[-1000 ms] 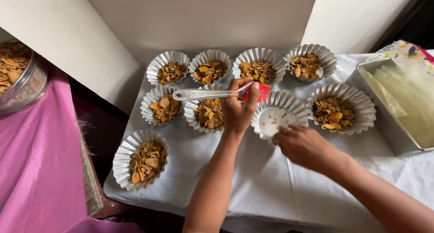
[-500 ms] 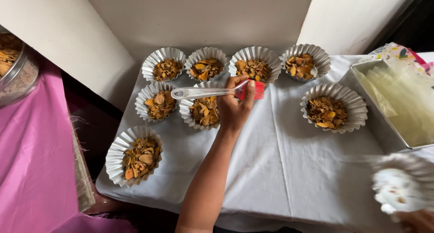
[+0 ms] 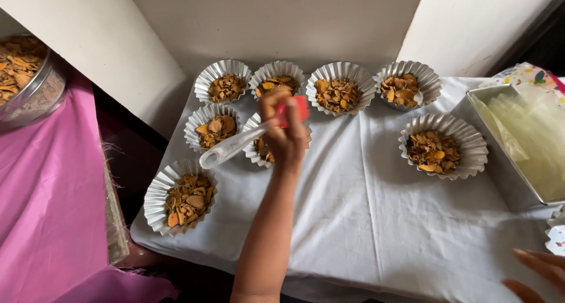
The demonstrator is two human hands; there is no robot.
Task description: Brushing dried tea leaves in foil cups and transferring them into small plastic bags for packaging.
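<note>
Left hand point(image 3: 286, 132) pinching red handle of white plastic spoon point(image 3: 232, 147), held level above foil cups point(image 3: 215, 128) of dried orange chips on white cloth point(image 3: 365, 220). Likely light, stiff, somewhat slick; best held at handle end. Right hand point(image 3: 538, 273) at frame edge beside empty cup point(image 3: 556, 235); grip unclear.

Small home food-prep spot, not a commercial kitchen. Low table point(image 3: 376, 232) under a rumpled white cloth, pushed against plain whitewashed walls point(image 3: 282, 26). Fluted foil cups point(image 3: 444, 147) of dried orange-brown chips set in rows; pink cloth point(image 3: 47, 209) and a metal sieve bowl point(image 3: 35, 85) alongside.
</note>
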